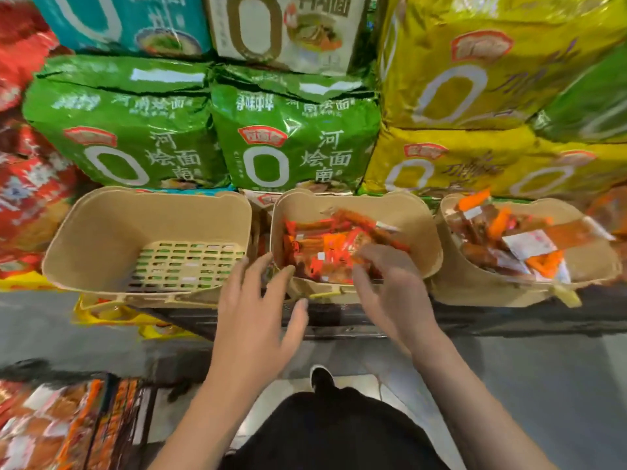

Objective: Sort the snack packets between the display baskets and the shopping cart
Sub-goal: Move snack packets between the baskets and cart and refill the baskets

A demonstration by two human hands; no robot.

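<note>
3 tan display baskets sat side by side along the shelf edge below the stacked noodle bags (295, 140), tilted toward the aisle, probably so a shopper could see and reach in. The left basket (101, 232) held nothing that showed, its slotted floor bare; the middle basket (420, 225) held a heap of red and orange snack packets (325, 242), and the right basket (475, 286) held a mixed pile of orange and brown ones. More packets (51, 425) lay at the lower left, apparently in the shopping cart, though its frame was not clear. The left hand (258, 317) hung at the front rim of the middle basket, fingers straight and spread wide, holding nothing. The right hand (390, 283) reached into that basket with its fingers bent down over the heap; it was blurred, so whether it had a packet pinched could not be told.
</note>
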